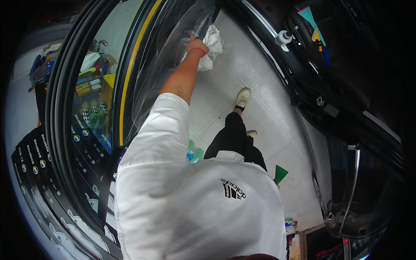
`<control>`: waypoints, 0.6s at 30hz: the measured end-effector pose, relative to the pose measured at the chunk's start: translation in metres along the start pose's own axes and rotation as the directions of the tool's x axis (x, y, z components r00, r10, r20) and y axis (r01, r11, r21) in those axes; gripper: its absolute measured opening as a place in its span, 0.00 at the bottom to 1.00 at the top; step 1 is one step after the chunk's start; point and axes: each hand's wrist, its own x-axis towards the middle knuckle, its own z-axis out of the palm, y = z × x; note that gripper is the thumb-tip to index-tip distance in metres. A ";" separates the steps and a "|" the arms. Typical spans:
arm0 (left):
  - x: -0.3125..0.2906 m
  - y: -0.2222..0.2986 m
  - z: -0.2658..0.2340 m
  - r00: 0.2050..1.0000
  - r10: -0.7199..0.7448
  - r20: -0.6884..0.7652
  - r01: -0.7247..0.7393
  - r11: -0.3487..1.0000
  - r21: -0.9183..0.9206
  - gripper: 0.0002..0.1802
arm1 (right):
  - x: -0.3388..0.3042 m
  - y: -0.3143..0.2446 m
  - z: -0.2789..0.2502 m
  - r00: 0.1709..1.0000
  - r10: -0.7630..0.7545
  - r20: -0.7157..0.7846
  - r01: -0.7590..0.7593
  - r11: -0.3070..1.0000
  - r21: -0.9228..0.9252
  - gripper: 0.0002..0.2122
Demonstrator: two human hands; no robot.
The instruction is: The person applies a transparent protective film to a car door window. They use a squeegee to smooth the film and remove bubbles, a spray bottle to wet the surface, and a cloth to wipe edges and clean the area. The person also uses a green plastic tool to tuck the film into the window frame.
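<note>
My left arm stretches forward along the inner side of an open black car door. My left hand (197, 47) is closed around a crumpled white cloth (212, 42), with one finger pointing away along the panel. The hand rests at the door panel (164, 56), where clear plastic film (152, 71) hangs in shiny folds. Part of the cloth dangles below the wrist, which has a red band on it. My right hand cannot be seen.
To the right is a glossy black car body with a white-and-grey bottle (284, 37), a teal scraper (307, 17) and a yellow-and-blue tool (320, 43) on it. A green scraper (281, 173) sticks out beside my waist. Boxes show through the door's window. Light tiles (260, 95) cover the floor.
</note>
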 end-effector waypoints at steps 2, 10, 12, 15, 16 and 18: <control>0.012 -0.003 0.001 0.999 -0.037 0.028 0.037 0.999 -0.017 0.34 | 0.003 -0.002 0.005 1.000 -0.007 0.015 0.007 1.000 -0.013 0.09; 0.042 -0.011 -0.016 0.999 0.022 0.043 -0.023 1.000 0.016 0.35 | -0.016 -0.027 0.034 0.996 -0.075 0.056 0.078 0.995 -0.057 0.08; 0.048 -0.011 -0.024 0.990 0.066 0.123 -0.076 0.994 0.081 0.37 | -0.017 -0.021 0.037 0.999 -0.049 0.015 0.050 0.994 -0.098 0.08; 0.049 -0.008 -0.035 0.968 0.116 0.225 -0.148 0.980 0.130 0.36 | -0.037 -0.057 0.054 0.998 0.021 -0.055 -0.026 0.996 -0.090 0.08; 0.051 -0.023 -0.023 0.983 0.088 0.159 -0.111 0.984 0.138 0.33 | -0.030 -0.056 0.046 1.000 -0.021 -0.017 0.020 0.996 -0.083 0.08; 0.033 -0.019 -0.015 0.998 0.057 -0.026 -0.054 0.993 0.107 0.26 | -0.028 -0.037 0.043 0.998 -0.060 -0.001 0.060 0.997 -0.041 0.08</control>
